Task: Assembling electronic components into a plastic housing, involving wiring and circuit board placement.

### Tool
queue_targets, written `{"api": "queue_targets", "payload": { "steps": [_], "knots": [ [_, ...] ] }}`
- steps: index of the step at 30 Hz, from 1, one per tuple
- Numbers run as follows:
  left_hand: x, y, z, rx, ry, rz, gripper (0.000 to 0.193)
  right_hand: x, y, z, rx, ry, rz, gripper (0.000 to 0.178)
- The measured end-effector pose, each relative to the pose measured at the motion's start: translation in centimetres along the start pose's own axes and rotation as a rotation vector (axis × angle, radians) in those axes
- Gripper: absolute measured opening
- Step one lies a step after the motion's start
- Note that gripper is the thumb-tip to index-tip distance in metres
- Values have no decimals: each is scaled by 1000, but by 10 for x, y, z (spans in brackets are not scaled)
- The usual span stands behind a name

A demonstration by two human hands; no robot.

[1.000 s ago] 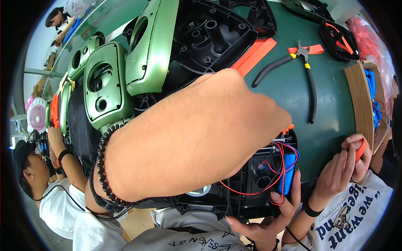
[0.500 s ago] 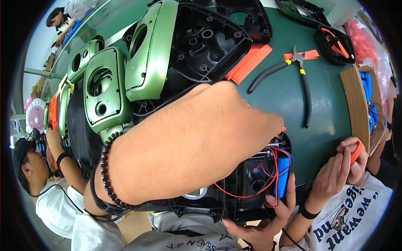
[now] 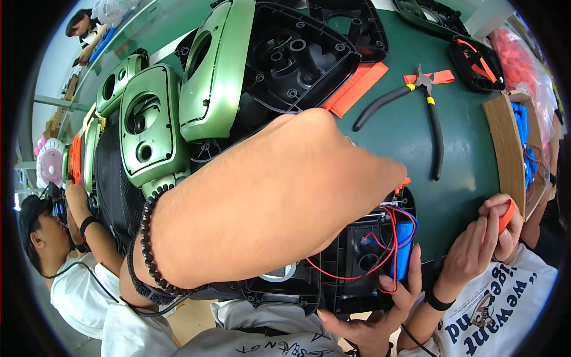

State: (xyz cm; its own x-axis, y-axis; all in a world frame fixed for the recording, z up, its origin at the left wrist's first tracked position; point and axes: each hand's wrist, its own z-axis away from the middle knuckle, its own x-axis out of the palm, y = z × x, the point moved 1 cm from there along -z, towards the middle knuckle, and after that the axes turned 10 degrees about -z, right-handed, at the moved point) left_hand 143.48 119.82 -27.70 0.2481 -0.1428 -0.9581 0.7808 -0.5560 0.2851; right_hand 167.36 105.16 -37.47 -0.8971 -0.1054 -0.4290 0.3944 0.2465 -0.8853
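Observation:
Across the middle reaches my left arm, a beaded bracelet on it. My left hand (image 3: 342, 157) is bent closed over the far part of a black plastic housing (image 3: 348, 297); its fingertips are hidden behind its back. A bit of orange material (image 3: 402, 187) peeks out beside it. Inside the housing's right side lies a blue cylindrical battery (image 3: 404, 253), with red and blue wires (image 3: 394, 232) looping around it. My right hand (image 3: 377, 324) grips the housing's near right corner, thumb at the front edge, fingers by the battery and wires.
Green shells (image 3: 151, 125) and black housings (image 3: 291, 59) crowd the far left. Diagonal cutters (image 3: 423, 83) and orange strips (image 3: 357, 89) lie on the green table (image 3: 470, 137). At right, a co-worker's hands (image 3: 476, 244) hold an orange strip beside a box (image 3: 502, 149) of blue batteries.
My left hand has shifted very slightly to the right and up. The housing and battery have moved slightly right, and my right hand has barely moved.

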Motion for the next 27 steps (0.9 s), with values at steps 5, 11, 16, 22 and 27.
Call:
{"api": "queue_targets", "payload": {
  "steps": [5, 11, 16, 22, 27],
  "knots": [
    [7, -5, 3, 33, 90, 64, 38, 0, 2, 1, -1, -6, -23, 99],
    [0, 1, 3, 11, 28, 84, 36, 0, 4, 0, -32, -38, -45, 101],
    [2, 5, 3, 11, 15, 45, 35, -1, -1, 1, -9, -13, -15, 102],
    [2, 10, 0, 17, 8, 52, 34, 0, 4, 1, -30, -16, -19, 103],
    [3, 10, 1, 4, -1, 38, 33, 0, 3, 0, -20, -2, -29, 102]
  ]
}}
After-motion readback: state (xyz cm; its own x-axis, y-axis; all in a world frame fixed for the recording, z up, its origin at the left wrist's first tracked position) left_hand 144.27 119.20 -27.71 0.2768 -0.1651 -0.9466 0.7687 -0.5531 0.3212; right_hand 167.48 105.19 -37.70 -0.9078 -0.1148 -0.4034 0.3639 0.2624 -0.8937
